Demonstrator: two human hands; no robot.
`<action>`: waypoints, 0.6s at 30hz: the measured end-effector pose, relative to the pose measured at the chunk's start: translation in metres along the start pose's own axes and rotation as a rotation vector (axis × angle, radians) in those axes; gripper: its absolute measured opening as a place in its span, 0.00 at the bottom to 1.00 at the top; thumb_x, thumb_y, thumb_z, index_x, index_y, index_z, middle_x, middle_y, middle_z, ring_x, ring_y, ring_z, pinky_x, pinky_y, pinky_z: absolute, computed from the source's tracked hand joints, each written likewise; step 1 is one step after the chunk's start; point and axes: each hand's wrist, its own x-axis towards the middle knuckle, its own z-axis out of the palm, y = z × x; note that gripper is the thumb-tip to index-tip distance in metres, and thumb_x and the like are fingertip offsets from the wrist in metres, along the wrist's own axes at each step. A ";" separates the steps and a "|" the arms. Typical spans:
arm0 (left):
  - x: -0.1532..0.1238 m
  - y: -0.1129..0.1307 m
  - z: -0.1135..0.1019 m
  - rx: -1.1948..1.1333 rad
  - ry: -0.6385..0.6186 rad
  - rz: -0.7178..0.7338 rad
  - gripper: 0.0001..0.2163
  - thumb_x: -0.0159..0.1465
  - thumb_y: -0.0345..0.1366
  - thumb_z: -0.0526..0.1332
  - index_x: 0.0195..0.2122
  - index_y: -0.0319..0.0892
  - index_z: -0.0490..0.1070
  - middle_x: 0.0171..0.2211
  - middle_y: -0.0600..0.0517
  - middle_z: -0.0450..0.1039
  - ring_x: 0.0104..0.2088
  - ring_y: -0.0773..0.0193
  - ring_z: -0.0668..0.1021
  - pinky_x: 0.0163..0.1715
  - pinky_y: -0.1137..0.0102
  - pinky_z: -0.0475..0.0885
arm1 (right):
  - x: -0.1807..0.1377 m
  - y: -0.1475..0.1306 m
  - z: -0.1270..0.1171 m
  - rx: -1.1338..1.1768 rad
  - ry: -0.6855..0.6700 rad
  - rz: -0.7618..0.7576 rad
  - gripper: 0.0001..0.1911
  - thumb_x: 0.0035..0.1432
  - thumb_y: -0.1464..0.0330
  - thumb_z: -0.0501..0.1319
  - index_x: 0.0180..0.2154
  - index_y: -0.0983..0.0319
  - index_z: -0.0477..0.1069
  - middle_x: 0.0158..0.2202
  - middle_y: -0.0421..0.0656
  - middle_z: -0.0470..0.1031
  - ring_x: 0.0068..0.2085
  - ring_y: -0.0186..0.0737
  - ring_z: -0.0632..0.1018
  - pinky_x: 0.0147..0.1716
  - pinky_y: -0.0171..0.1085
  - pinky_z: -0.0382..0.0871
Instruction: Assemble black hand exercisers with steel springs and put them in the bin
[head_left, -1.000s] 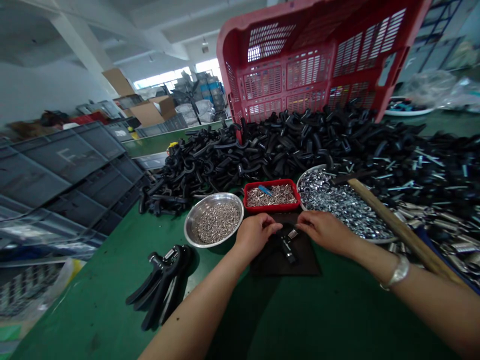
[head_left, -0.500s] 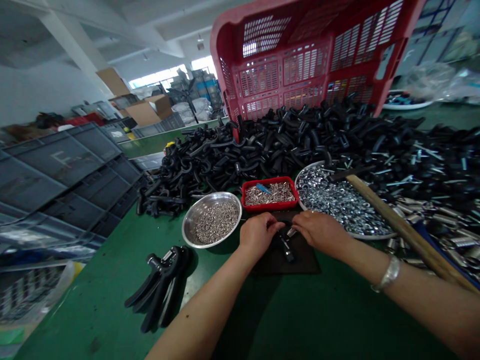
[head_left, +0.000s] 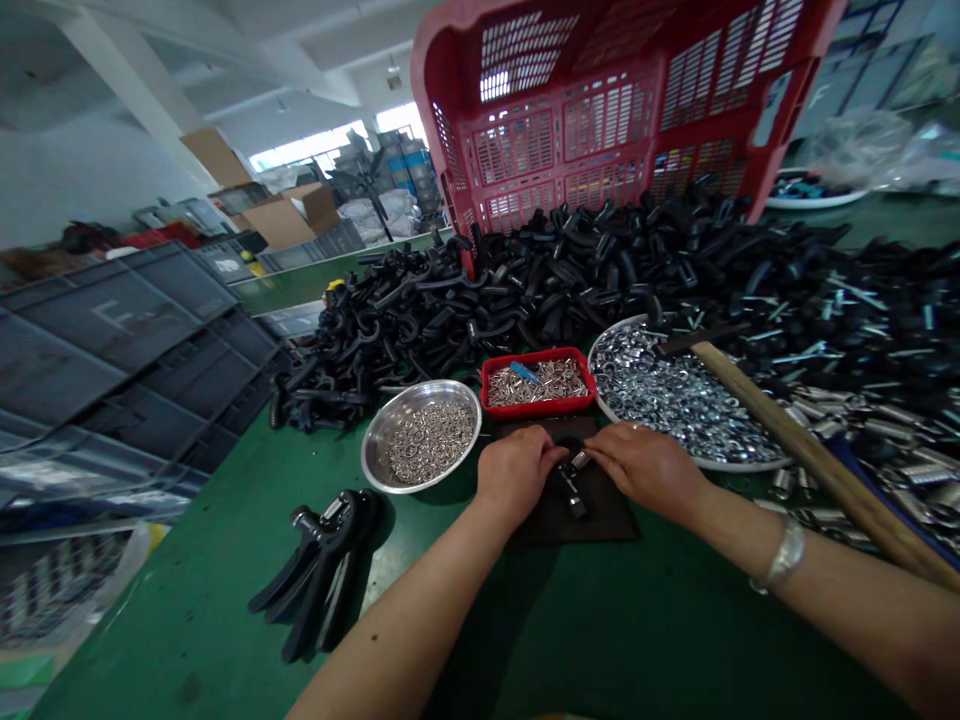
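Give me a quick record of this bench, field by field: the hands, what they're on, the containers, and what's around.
Left hand: pinches a small black part on a dark mat
Right hand: fingertips on the same part, at its spring end
Bowl: steel, left of the hands, small metal pieces
Tray: red, behind the mat, metal pins
Plate: right of the tray, shiny nuts; hammer lies across it
Pile: black plastic handles, behind the containers
Crate: red, tipped on its side
Table: green
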 end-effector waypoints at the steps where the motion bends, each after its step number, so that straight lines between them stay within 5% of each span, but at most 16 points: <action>1: -0.001 0.002 0.001 0.037 -0.002 0.020 0.12 0.62 0.46 0.52 0.33 0.44 0.69 0.31 0.54 0.72 0.31 0.65 0.74 0.27 0.73 0.62 | -0.001 -0.001 -0.002 -0.035 -0.013 -0.009 0.12 0.59 0.69 0.51 0.37 0.62 0.73 0.34 0.45 0.75 0.36 0.39 0.74 0.34 0.35 0.66; 7: -0.016 0.011 -0.007 0.160 -0.066 0.111 0.19 0.61 0.52 0.48 0.38 0.44 0.69 0.35 0.49 0.71 0.36 0.60 0.73 0.29 0.71 0.65 | -0.016 -0.009 -0.009 -0.275 -0.109 -0.037 0.20 0.53 0.75 0.54 0.50 0.63 0.67 0.35 0.47 0.73 0.37 0.43 0.73 0.28 0.35 0.66; 12: -0.036 0.009 -0.011 0.060 -0.032 0.102 0.38 0.45 0.65 0.53 0.52 0.45 0.62 0.50 0.46 0.65 0.46 0.51 0.68 0.40 0.62 0.67 | -0.019 -0.010 -0.010 -0.285 -0.172 -0.049 0.24 0.54 0.75 0.52 0.53 0.61 0.62 0.35 0.47 0.73 0.37 0.43 0.73 0.27 0.36 0.67; 18: -0.032 -0.002 -0.005 -0.092 -0.045 0.147 0.38 0.41 0.62 0.60 0.49 0.45 0.62 0.55 0.47 0.61 0.55 0.49 0.61 0.57 0.50 0.45 | -0.018 0.015 -0.046 -0.223 -0.171 0.087 0.18 0.59 0.65 0.48 0.48 0.57 0.68 0.40 0.47 0.73 0.40 0.44 0.73 0.30 0.38 0.68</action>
